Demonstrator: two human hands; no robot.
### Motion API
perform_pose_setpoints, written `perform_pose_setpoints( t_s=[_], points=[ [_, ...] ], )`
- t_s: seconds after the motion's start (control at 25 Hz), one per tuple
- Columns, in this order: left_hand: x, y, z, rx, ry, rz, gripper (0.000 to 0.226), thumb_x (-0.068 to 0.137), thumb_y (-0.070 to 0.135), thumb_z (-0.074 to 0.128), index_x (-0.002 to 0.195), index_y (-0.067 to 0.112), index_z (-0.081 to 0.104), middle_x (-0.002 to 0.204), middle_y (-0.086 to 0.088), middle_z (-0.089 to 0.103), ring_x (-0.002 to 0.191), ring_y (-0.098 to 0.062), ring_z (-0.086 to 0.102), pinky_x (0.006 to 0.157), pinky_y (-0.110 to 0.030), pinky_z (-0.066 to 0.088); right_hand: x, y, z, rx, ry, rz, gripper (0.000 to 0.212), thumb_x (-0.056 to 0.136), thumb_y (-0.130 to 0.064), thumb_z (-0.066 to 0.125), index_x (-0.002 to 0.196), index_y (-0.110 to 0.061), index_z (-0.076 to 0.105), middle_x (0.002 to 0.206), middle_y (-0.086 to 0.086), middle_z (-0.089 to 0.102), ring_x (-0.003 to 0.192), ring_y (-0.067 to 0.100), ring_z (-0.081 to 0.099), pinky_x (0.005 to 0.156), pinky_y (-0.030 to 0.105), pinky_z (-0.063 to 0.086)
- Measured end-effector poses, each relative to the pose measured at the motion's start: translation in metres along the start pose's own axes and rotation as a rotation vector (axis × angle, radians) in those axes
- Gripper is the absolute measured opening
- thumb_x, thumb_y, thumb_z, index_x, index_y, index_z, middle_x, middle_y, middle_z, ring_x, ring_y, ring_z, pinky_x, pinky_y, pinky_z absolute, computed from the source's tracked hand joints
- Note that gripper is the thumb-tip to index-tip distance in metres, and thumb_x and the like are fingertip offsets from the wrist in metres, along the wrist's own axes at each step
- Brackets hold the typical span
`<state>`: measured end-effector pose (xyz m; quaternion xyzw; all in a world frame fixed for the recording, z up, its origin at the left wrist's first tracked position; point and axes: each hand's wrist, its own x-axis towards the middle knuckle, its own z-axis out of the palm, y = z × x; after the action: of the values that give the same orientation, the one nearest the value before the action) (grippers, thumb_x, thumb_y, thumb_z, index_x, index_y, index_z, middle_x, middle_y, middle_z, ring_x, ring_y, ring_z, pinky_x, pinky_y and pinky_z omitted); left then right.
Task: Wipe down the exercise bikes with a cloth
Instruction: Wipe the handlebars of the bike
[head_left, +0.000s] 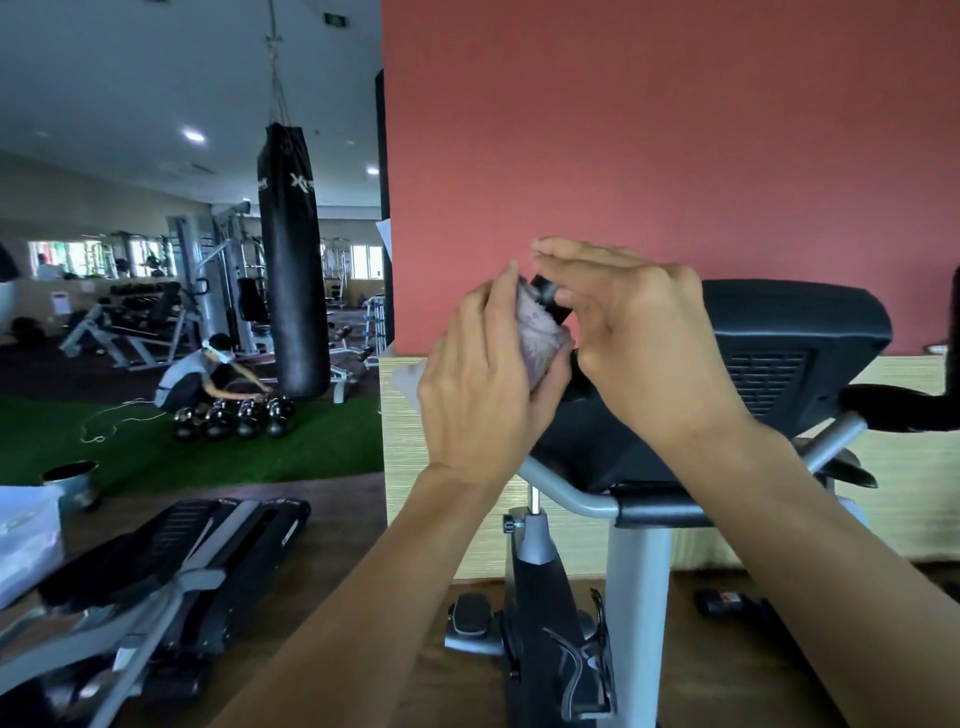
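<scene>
A red wall (675, 130) backs the exercise bike (779, 353). Left hand (483, 384) grip is clamped on the cloth (540, 332), wrapping the handlebar end (548, 296) at 12 o'clock; right hand (649, 332) fingers are flat, apart (steadying, probably). Next: rub along the bar.

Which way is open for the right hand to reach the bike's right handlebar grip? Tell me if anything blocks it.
Probably yes. The right hand is open and holds nothing, beside the cloth that the left hand presses on the left handlebar end. The right grip lies to the right, with nothing between.
</scene>
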<state>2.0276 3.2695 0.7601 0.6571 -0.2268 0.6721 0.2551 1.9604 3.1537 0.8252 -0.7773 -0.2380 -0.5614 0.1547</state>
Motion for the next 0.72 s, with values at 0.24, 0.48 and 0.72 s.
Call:
perform_pose_setpoints(
  t_s=[0.24,0.48,0.72],
  points=[
    [-0.027,-0.033,0.004,-0.069,0.026,0.045,0.062,0.097,0.047,0.060,0.140,0.007,0.041,0.127,-0.011,0.057,0.109,-0.022,0.056,0.089,-0.031,0.048,0.000,-0.001,-0.001,-0.073,0.036,-0.057,0.047,0.076,0.023,0.060,0.116,0.002,0.073,0.122,0.012,0.072,0.116,0.024,0.068,0.104,0.007,0.037],
    [-0.092,-0.096,-0.025,-0.375,-0.312,-0.254,0.065,0.093,0.057,0.056,0.145,0.027,0.031,0.127,0.013,0.039,0.121,-0.012,0.048,0.099,-0.046,0.052,-0.003,-0.008,-0.010,-0.078,-0.032,0.030,0.053,0.080,0.026,0.056,0.123,-0.001,0.070,0.131,0.005,0.067,0.124,0.009,0.058,0.105,0.006,0.038],
    [-0.061,-0.109,-0.018,-0.658,-0.346,-0.103,0.063,0.098,0.059,0.052,0.145,0.021,0.033,0.130,0.021,0.036,0.120,-0.005,0.045,0.104,-0.028,0.043,-0.014,-0.038,0.024,-0.440,-0.190,-0.214,0.035,0.087,-0.002,0.050,0.111,-0.007,0.075,0.121,0.007,0.071,0.125,0.028,0.060,0.118,0.047,0.032]
  ],
)
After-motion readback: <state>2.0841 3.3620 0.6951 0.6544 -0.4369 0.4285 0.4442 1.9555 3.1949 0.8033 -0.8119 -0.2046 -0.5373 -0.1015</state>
